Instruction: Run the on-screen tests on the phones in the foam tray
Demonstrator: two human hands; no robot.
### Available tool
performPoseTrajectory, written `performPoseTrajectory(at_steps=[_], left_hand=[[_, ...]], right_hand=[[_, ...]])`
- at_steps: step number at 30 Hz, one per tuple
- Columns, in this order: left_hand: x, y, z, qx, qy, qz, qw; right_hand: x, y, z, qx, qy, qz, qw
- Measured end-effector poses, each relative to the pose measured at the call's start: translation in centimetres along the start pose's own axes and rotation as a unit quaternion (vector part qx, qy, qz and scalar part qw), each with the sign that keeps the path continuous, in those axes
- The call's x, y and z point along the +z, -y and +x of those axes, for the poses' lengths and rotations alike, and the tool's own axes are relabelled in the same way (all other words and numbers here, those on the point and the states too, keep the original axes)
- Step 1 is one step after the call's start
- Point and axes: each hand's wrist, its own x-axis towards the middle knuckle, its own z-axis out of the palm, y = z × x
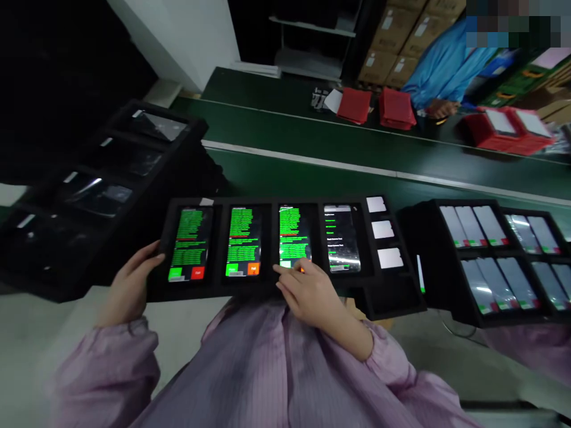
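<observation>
A: Head view: my left hand (129, 285) grips the tray (267, 290) at nine o'clock, fingers wrapped round its edge.

B: Right hand (307, 294)?

A: Forefinger extended onto the third phone (294, 235); a slip could hit its red button.

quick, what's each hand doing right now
Left hand: closed on the left end of the black tray.
Right hand: holds nothing, fingertip on the third phone.
</observation>
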Motion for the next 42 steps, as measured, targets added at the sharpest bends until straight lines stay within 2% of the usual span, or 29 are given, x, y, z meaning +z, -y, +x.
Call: performPoseTrajectory(at_steps=[5, 7, 9, 12, 16, 19, 23, 27, 30, 34, 38, 42], left_hand=[[-1.0, 2.9, -0.2, 0.002, 0.09, -0.038, 0.995], [-1.3, 3.1, -0.2, 0.002, 0.123, -0.043, 0.992], [-1.4, 3.0, -0.3, -0.007, 0.129, -0.044, 0.991], [-1.3, 3.0, -0.3, -0.016, 0.121, -0.035, 0.992], [-1.5, 2.9, -0.1, -0.013, 0.128, -0.054, 0.99], [-1.8, 2.3, 0.0, -0.047, 0.129, -0.086, 0.987], [-1.5, 0.6, 0.2, -0.072, 0.078, -0.111, 0.988], [-0.6, -0.8, 0.3, -0.065, 0.044, -0.115, 0.99], [0.2, -0.8, 0.5, -0.057, 0.033, -0.124, 0.99], [0.9, 0.0, 0.7, -0.044, 0.007, -0.135, 0.99], [0.9, 0.7, 0.8, -0.032, 0.018, -0.142, 0.989], [0.2, 1.1, 0.7, -0.016, 0.079, -0.144, 0.986]], right_hand=[[2.8, 2.4, 4.1, -0.088, 0.084, 0.007, 0.993], [3.7, 3.0, 5.5, -0.097, 0.111, 0.009, 0.989], [4.0, 3.2, 6.0, -0.091, 0.117, 0.016, 0.989], [3.4, 2.8, 5.5, -0.074, 0.071, 0.055, 0.993], [2.4, 1.7, 3.6, -0.034, -0.063, 0.133, 0.989], [2.1, 0.9, 2.4, 0.021, -0.124, 0.174, 0.977], [2.3, 0.5, 1.8, 0.066, -0.127, 0.19, 0.971], [2.5, 0.5, 1.8, 0.064, -0.143, 0.188, 0.97], [2.6, 0.5, 1.9, 0.06, -0.159, 0.189, 0.967], [2.7, 0.5, 1.9, 0.063, -0.152, 0.182, 0.969], [2.7, 0.5, 1.9, 0.067, -0.149, 0.182, 0.969], [2.7, 0.5, 2.0, 0.055, -0.159, 0.196, 0.966]])
